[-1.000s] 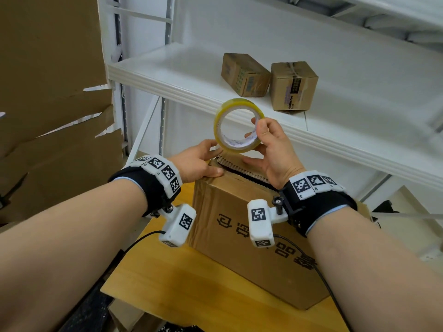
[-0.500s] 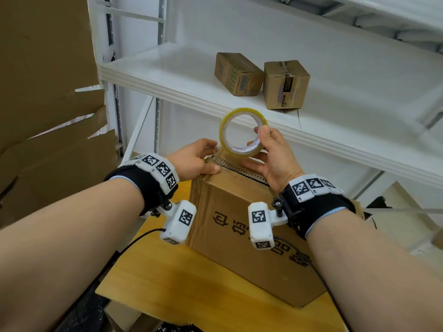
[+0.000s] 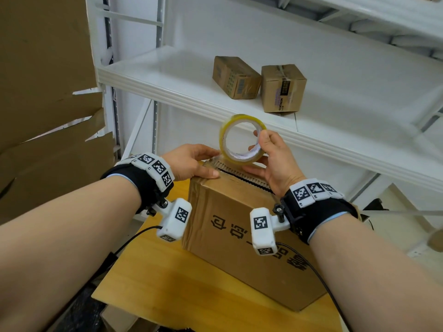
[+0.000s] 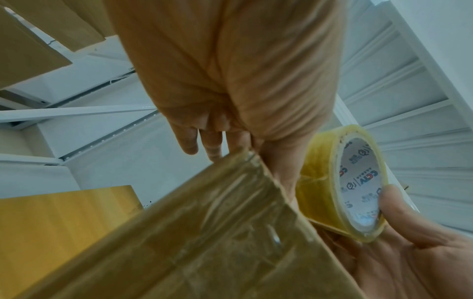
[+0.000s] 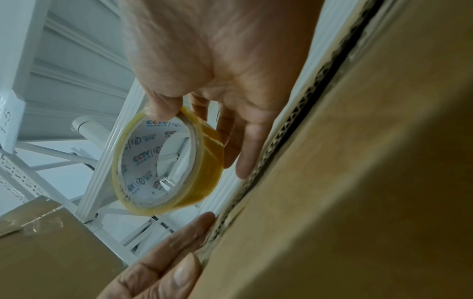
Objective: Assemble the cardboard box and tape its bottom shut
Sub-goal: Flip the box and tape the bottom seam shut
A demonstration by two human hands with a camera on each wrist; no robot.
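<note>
The brown cardboard box [image 3: 239,248] stands on the wooden table [image 3: 179,295], its top flaps folded in with a dark slit [image 3: 242,176] between their corrugated edges. My left hand [image 3: 194,164] grips the top left corner, thumb on top and fingers over the far end. My right hand [image 3: 271,159] pinches a yellowish roll of clear tape [image 3: 239,159] upright, just above that corner. In the left wrist view the tape roll [image 4: 320,182] sits beside the box [image 4: 204,242]. The right wrist view shows my thumb inside the tape roll [image 5: 204,161].
A white metal shelf [image 3: 167,75] runs behind the box and carries two small taped cartons [image 3: 236,77] [image 3: 282,88]. Flattened cardboard sheets [image 3: 48,116] lean at the left. A black cable [image 3: 134,238] trails over the table's left edge.
The tape roll has come down a little, closer to the box's top left corner. My left hand has kept its hold on that corner.
</note>
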